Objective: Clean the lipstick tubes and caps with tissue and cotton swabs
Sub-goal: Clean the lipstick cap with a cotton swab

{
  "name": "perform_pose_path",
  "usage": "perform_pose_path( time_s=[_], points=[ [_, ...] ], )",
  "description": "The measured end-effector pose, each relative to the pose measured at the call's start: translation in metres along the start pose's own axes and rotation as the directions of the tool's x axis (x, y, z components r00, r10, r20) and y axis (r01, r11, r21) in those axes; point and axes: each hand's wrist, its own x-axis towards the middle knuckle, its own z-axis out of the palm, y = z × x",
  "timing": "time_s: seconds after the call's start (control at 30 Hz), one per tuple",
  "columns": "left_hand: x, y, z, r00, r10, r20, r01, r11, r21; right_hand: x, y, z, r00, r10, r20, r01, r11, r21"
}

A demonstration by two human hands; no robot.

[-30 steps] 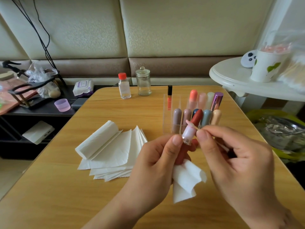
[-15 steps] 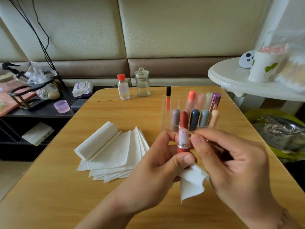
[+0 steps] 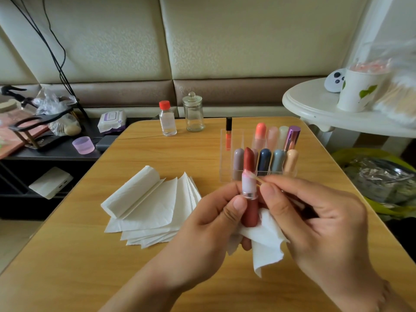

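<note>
Fingers of the left hand (image 3: 216, 212) curl round an upright lipstick tube (image 3: 250, 200), thumb pressed on its red-brown base just under the silver collar; a crumpled tissue (image 3: 265, 242) is bunched in the same grasp, its lower corner hanging free above the worktop (image 3: 67, 255). The right hand (image 3: 315, 221) pinches a cotton swab (image 3: 255, 176) between thumb and forefinger, the pink-stained tip lying against the top of the tube's pale inner sleeve. Most of the swab's stick is hidden behind the fingers, and whether any lipstick stands above the sleeve is hard to make out. A red-brown cap (image 3: 248, 158) shows directly behind the tube; the tube and hand cover its foot, so I cannot tell whether it sits in the clear organizer (image 3: 234, 140) or is held. That organizer, just beyond the hands, holds two rows of lipsticks, their lower halves blurred by the plastic wall. Left of the hands lies a fanned stack of tissues (image 3: 153, 208), the top sheet rolled over. At the far edge stand a red-capped bottle (image 3: 167, 119) and a lidded glass jar (image 3: 193, 113). On the white side table (image 3: 315, 109) at right, a paper cup (image 3: 358, 91) is partly veiled by a blurred plastic bag.
</note>
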Motion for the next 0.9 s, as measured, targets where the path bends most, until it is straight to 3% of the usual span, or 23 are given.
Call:
perform_pose_path(
  time_s=[0.27,0.5,0.9],
  points=[
    [-0.0017,0.0041,-0.0028,0.997,-0.075,-0.011,0.072,0.978,-0.194,0.004,-0.0051,0.0035,0.998,-0.057,-0.027,0.055,0.997,-0.059],
    [-0.0022,0.005,-0.0022,0.999,-0.046,-0.017,0.046,0.998,0.043,0.0038,-0.0048,0.0058,0.998,-0.06,0.0,0.06,0.997,-0.045],
    [-0.0022,0.002,-0.0023,0.997,-0.08,-0.002,0.08,0.992,-0.097,0.0046,-0.0068,0.0072,0.999,-0.04,0.033,0.04,0.999,-0.019]
  ],
)
